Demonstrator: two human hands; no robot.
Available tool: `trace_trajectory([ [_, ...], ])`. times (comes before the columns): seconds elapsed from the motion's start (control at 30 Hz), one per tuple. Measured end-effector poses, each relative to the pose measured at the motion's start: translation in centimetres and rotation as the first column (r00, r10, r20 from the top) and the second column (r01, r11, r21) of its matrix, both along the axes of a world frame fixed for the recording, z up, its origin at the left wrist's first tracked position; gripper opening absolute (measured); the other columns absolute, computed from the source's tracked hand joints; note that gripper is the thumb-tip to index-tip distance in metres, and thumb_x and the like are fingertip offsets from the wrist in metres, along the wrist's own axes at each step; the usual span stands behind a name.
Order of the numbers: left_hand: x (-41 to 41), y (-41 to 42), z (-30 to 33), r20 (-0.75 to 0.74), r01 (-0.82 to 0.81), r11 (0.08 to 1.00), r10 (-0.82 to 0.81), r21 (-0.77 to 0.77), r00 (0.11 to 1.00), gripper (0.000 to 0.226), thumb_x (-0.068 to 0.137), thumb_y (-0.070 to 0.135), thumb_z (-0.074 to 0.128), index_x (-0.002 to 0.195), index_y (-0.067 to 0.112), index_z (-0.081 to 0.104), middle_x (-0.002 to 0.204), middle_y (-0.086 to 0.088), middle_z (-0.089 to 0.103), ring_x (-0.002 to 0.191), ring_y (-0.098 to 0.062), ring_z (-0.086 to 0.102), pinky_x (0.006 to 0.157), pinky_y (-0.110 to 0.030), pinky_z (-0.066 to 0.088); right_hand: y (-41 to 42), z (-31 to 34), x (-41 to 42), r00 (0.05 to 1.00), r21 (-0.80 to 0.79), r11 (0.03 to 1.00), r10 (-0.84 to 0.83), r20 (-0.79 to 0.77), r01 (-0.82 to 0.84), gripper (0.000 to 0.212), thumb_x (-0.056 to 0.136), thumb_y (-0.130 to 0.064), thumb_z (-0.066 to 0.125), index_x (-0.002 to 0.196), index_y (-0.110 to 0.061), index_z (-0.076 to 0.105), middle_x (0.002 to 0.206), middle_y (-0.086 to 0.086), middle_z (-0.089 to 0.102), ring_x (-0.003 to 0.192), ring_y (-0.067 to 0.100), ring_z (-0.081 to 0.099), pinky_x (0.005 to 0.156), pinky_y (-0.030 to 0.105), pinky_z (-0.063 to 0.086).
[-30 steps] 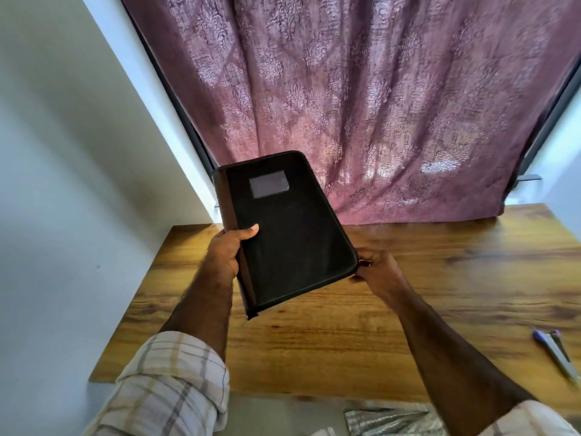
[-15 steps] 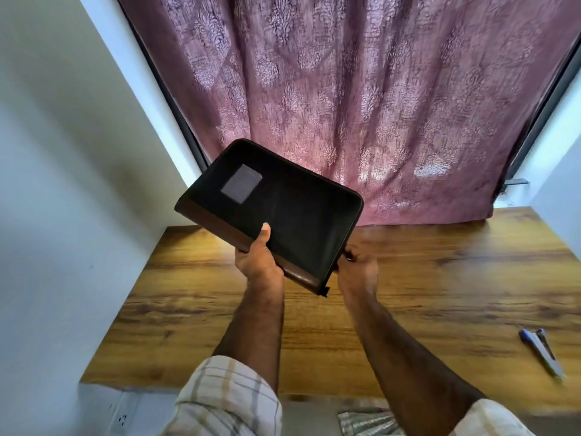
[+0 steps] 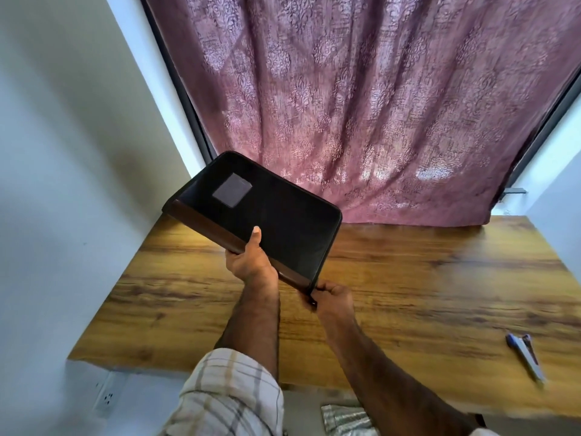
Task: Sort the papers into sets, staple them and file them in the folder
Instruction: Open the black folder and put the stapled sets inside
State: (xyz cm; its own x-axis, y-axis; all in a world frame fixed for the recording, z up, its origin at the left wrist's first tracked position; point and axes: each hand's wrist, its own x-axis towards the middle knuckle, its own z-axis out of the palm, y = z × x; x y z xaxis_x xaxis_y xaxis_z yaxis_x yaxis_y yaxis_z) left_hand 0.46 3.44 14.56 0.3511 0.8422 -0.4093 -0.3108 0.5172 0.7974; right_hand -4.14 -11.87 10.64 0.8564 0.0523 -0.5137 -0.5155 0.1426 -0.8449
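Wooden counter [image 3: 408,294] lies beneath both hands. Zipped black folder [image 3: 267,221] is held tilted above it: left hand [image 3: 248,262] grips the spine edge, right hand [image 3: 333,297] pinches the near corner, apparently the zipper pull. A hard tug could twist the folder free.

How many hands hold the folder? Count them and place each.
2. The left hand grips the folder at its brown lower edge, thumb on the cover. The right hand pinches its near corner, seemingly at the zip. None looks hidden.
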Motion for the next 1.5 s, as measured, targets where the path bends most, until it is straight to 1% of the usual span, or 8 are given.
trace_trajectory([
  [0.1,-0.4,0.3,0.0,-0.015,0.021,1.0,-0.021,0.023,1.0,0.039,0.077,0.019,0.093,0.104,0.032,0.069,0.106,0.006,0.078,0.103,-0.017,0.073,0.102,-0.043,0.057,-0.3,0.2,0.0,0.996,0.151,0.988,-0.007,-0.09,0.021,0.015,0.097,0.003,0.062,0.107,0.013,0.068,0.106,0.028,0.075,0.096,0.04,0.077,0.084,0.05,0.065],
  [0.2,-1.2,0.7,-0.5,-0.014,0.095,0.994,-0.094,0.054,0.995,0.044,0.073,0.02,0.096,0.109,0.026,0.073,0.107,0.004,0.08,0.103,-0.021,0.076,0.101,-0.047,0.058,-0.8,0.2,0.8,0.997,0.032,0.998,0.052,-0.055,-0.05,0.033,0.091,-0.029,0.082,0.093,0.003,0.076,0.094,0.017,0.08,0.084,0.032,0.079,0.081,0.048,0.066],
  [0.53,-5.4,5.7,-0.7,-0.116,0.542,0.818,-0.53,0.193,0.84,0.054,0.073,0.008,0.093,0.122,0.005,0.071,0.116,-0.014,0.078,0.106,-0.036,0.076,0.092,-0.054,0.061,-5.4,0.3,4.6,0.989,0.268,0.957,-0.138,0.062,0.116,0.075,0.073,0.009,0.087,0.129,-0.021,0.047,0.114,0.012,0.071,0.1,0.031,0.074,0.069,0.042,0.062],
  [0.77,-7.1,10.2,0.4,-0.305,0.748,0.645,-0.689,0.155,0.657,0.066,0.068,0.009,0.096,0.127,0.007,0.067,0.118,-0.016,0.077,0.106,-0.037,0.076,0.093,-0.059,0.06,-4.6,0.7,5.6,0.895,0.053,0.896,0.433,0.112,-0.44,0.037,0.092,-0.022,0.079,0.126,-0.011,0.071,0.118,0.008,0.078,0.111,0.031,0.074,0.089,0.043,0.059],
  [0.87,-8.0,11.7,0.7,-0.437,0.856,0.498,-0.744,0.143,0.506,0.071,0.064,0.014,0.1,0.127,0.005,0.069,0.119,-0.015,0.077,0.109,-0.036,0.075,0.099,-0.058,0.058,-1.9,1.7,5.8,0.904,0.109,0.898,0.416,0.098,-0.426,0.037,0.096,-0.036,0.075,0.125,-0.014,0.071,0.116,0.006,0.079,0.107,0.025,0.076,0.094,0.044,0.061],
  [1.03,-9.4,13.5,1.2,-0.544,0.861,0.491,-0.69,0.133,0.478,0.081,0.058,0.025,0.104,0.129,0.012,0.066,0.116,-0.009,0.078,0.105,-0.028,0.077,0.095,-0.053,0.061,2.3,2.2,5.5,0.953,0.028,0.961,0.27,0.135,-0.276,0.039,0.09,-0.047,0.08,0.123,-0.031,0.065,0.112,-0.002,0.077,0.1,0.02,0.076,0.075,0.039,0.064],
  [1.27,-11.0,20.4,0.5,-0.656,0.762,0.604,-0.481,0.234,0.582,0.061,0.08,0.067,0.079,0.122,0.026,0.064,0.115,-0.002,0.074,0.101,-0.021,0.075,0.078,-0.039,0.064,11.6,1.1,5.3,0.941,-0.202,0.941,0.303,0.151,-0.271,0.056,0.089,-0.063,0.072,0.13,-0.026,0.063,0.115,-0.002,0.072,0.105,0.022,0.07,0.088,0.045,0.061],
  [1.5,-11.4,32.8,-2.0,-0.824,0.796,0.479,-0.227,0.369,0.519,0.054,0.09,0.063,0.07,0.133,0.03,0.066,0.116,0.01,0.073,0.103,-0.014,0.068,0.094,-0.031,0.054,25.5,-2.1,5.0,0.932,-0.461,0.862,0.32,0.168,-0.213,0.068,0.103,-0.065,0.041,0.14,-0.009,0.05,0.133,0.016,0.062,0.122,0.04,0.061,0.106,0.049,0.049],
])
